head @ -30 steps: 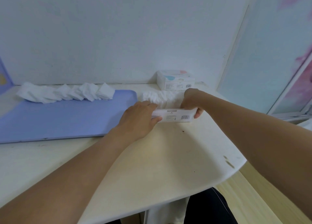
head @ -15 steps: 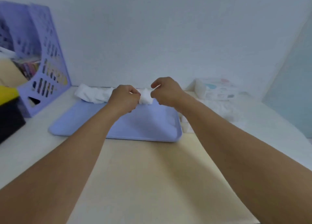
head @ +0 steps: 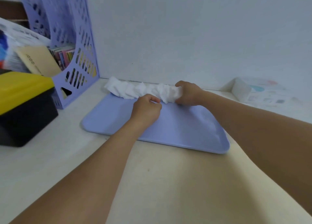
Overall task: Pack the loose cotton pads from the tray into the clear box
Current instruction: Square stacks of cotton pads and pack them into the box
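Note:
A row of white cotton pads point(head: 143, 90) lies along the far edge of the lilac tray point(head: 177, 131), close to the wall. My right hand point(head: 189, 94) grips the right end of the row. My left hand point(head: 146, 109) is curled at the near side of the row, its fingertips pinching the pads' lower edge. The clear box is out of view.
A lilac perforated file rack point(head: 79, 55) with books stands at the back left. A black box with a yellow lid point(head: 23, 102) sits left of the tray. A white printed carton point(head: 253, 92) is at the far right by the wall.
My view has swung left from the clear box to the tray. Both hands left the box and now hold the row of cotton pads on the tray, my right hand further along its right end.

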`<state>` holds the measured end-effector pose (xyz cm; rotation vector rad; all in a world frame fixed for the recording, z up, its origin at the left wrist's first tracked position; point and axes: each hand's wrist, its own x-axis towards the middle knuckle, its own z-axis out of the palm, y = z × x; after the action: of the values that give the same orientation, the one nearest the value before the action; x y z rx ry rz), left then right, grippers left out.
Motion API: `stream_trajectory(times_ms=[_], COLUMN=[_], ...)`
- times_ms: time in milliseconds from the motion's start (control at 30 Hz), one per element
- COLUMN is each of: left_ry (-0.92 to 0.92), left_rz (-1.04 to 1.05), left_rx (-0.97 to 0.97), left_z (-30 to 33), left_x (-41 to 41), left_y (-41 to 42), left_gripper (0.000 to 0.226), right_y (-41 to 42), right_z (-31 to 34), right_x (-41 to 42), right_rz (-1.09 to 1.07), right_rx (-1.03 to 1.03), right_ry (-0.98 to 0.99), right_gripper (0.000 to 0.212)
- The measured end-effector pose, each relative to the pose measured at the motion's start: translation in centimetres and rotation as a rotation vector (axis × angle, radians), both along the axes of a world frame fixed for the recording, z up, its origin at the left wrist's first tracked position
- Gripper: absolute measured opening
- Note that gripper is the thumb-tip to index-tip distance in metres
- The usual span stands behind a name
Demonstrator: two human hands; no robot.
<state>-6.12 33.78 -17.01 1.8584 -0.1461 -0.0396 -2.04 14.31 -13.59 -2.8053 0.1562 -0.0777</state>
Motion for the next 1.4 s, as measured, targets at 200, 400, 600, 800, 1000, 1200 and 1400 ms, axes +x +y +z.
stream_trajectory(times_ms=[200, 400, 600, 800, 1000, 1200, 1400], left_ry=[0.010, 0.080, 0.083, 0.071, 0.069, 0.201, 0.446], left_rz=[-0.022, -0.023, -0.030, -0.034, -0.054, -0.097, -0.161], left_rx=[-0.021, -0.145, -0.128, -0.089, -0.097, -0.280, -0.554], left_z=[0.0, 0.6, 0.6, 0.6, 0.6, 1.4, 2.1], left_x=[0.0, -0.2, -0.4, -0.4, -0.5, -0.9, -1.6], left_y=[-0.3, -0.4, -0.4, -0.5, -0.4, -0.9, -1.0], left_gripper=[0.011, 0.006, 0.005, 0.009, 0.007, 0.010, 0.040], right_y=[-0.9, -1.1, -1.7, -0.5, -1.0, -0.7, 1.4], right_z=[0.9, 2.1, 3.0, 2.6, 0.9, 2.5, 3.9], right_x=[-1.1, -2.0, -2.1, -1.3, -0.7, -3.0, -7.7], right_rz=[0.010, -0.020, -0.061, 0.023, 0.028, 0.033, 0.186], right_rx=[-0.005, 0.287, 0.405, 0.068, -0.150, 0.264, 0.428], right_ry=[-0.062, -0.041, -0.053, 0.064, 0.051, 0.030, -0.254], right_gripper=[0.065, 0.050, 0.046, 0.062, 0.043, 0.028, 0.030])
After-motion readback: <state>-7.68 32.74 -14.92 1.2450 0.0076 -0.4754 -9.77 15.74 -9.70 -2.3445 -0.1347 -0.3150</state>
